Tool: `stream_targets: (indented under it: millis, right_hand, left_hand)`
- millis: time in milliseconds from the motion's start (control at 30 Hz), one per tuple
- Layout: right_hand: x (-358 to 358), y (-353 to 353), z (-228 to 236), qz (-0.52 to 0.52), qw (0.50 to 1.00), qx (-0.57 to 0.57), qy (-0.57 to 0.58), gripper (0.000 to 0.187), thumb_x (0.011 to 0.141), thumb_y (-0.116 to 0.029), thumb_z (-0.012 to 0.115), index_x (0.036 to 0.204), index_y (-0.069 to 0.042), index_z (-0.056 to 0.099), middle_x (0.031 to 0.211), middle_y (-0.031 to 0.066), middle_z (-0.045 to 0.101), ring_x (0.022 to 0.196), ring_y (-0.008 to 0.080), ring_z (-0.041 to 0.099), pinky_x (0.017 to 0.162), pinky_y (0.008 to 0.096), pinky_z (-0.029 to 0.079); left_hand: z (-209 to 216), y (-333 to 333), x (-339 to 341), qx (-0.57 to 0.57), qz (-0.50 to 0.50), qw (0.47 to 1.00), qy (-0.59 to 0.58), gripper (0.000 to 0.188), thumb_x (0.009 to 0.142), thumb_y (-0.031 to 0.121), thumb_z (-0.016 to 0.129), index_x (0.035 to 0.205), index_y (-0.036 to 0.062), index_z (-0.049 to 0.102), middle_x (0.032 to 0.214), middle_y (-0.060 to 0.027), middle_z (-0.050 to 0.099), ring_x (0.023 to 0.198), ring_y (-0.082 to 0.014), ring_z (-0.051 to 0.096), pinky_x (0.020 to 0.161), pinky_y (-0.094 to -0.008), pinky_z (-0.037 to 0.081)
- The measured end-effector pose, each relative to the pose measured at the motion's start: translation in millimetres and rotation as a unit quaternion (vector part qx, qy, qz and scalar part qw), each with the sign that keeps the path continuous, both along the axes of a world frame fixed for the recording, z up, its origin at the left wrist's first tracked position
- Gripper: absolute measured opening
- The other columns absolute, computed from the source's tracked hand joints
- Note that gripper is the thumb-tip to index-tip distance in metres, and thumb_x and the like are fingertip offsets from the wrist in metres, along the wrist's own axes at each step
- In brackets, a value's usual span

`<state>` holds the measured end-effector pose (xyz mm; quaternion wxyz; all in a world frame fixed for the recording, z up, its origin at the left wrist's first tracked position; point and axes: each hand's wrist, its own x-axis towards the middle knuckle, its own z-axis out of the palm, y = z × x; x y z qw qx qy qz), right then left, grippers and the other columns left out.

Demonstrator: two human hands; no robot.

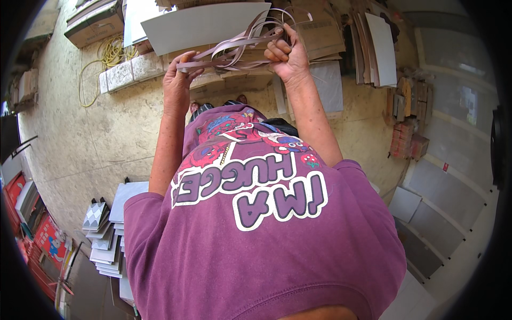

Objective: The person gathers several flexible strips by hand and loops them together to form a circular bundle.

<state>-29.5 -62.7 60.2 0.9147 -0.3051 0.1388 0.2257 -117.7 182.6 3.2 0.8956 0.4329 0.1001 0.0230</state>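
Stretched between my two hands is a loose bundle of flat, pale purple strapping band (234,52), looped several times. My left hand (180,70) pinches its left end between thumb and fingers. My right hand (285,53) is closed around the other end, and loops stick out above and past the fingers. Both arms reach forward, holding the band in the air over a long white panel (197,31). Part of the panel's near edge is hidden behind the band.
Coiled yellow cord (110,52) lies on the floor at left, by a long white wrapped block (130,74). Cardboard (314,32) lies beyond my right hand, with upright boards (380,50) further right. Stacked tiles (104,240) stand at lower left. Large grey panels (440,186) line the right.
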Motion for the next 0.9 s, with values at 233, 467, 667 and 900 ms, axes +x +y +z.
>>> stream_targets:
  millis: [233,467,667,900]
  right_hand:
    - [-3,5,1,-0.004,0.999,-0.018,-0.047,0.032,0.084,-0.040,0.058,0.074,-0.010,0.055,0.045,-0.0066,0.022,0.038,0.0076,0.020,0.042,0.0238,0.021]
    - [-2,5,6,-0.044,0.993,-0.048,-0.103,0.030,0.090,-0.037,0.050,0.072,-0.014,0.057,0.043,-0.0078,0.023,0.037,0.0070,0.019,0.042,0.0232,0.020]
    - [-4,5,6,-0.050,0.990,-0.055,-0.121,0.034,0.088,-0.043,0.051,0.073,-0.013,0.055,0.046,-0.0072,0.024,0.039,0.0071,0.019,0.044,0.0233,0.020]
    - [-12,12,9,-0.030,0.974,-0.145,-0.171,0.040,0.087,-0.045,0.052,0.071,-0.009,0.053,0.046,-0.0062,0.025,0.040,0.0072,0.021,0.044,0.0245,0.023]
  left_hand:
    - [14,-6,4,-0.019,-0.060,0.986,0.154,0.055,0.094,0.045,0.040,0.127,0.0010,0.042,0.119,-0.0152,0.054,0.102,-0.0236,0.057,0.085,-0.0372,0.048]
    - [2,-2,-12,0.058,-0.273,0.953,0.120,0.052,0.091,0.035,0.051,0.128,0.0003,0.042,0.116,-0.0153,0.058,0.094,-0.0204,0.062,0.082,-0.0328,0.050]
    - [19,-10,-11,-0.022,-0.291,0.956,0.016,0.075,0.083,0.043,0.060,0.138,0.0029,0.028,0.133,-0.0186,0.042,0.115,-0.0291,0.050,0.094,-0.0373,0.042]
    - [10,-3,-1,-0.165,-0.145,0.974,0.057,0.053,0.086,0.029,0.057,0.127,-0.0014,0.042,0.126,-0.0154,0.049,0.117,-0.0267,0.048,0.100,-0.0429,0.037]
